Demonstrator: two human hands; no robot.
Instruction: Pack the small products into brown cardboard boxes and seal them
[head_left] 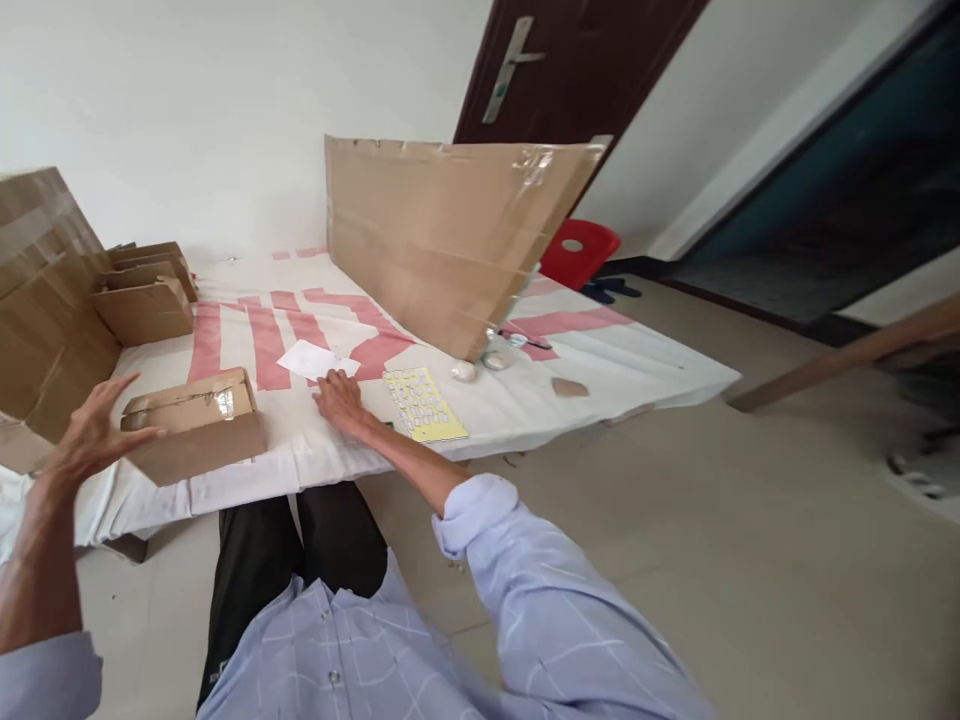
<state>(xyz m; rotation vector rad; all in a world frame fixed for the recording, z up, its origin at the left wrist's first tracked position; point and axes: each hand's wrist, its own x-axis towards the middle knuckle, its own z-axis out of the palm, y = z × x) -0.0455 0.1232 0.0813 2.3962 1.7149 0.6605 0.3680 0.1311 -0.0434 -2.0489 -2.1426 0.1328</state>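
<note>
My left hand (pixel 94 430) is raised at the left end of a closed, taped cardboard box (pixel 199 440), thumb and fingers spread wide apart. Whether the thumb touches the box, I cannot tell. My right hand (pixel 341 400) is low over the table with its fingers bent together at the near edge of a small white sheet of paper (pixel 307 358). The fingertips cover part of the sheet's right side. To the right of that hand lies a yellow card (pixel 439 425) with rows of small white labels.
Large cardboard box (pixel 45 300) and stacked cardboard pieces (pixel 146 310) stand left. A tall cardboard panel (pixel 442 230) leans across the back. Tape rolls (pixel 493 360) and a brown scrap (pixel 570 387) lie right on the white-and-red cloth (pixel 660 365). Behind is a red chair (pixel 581 250).
</note>
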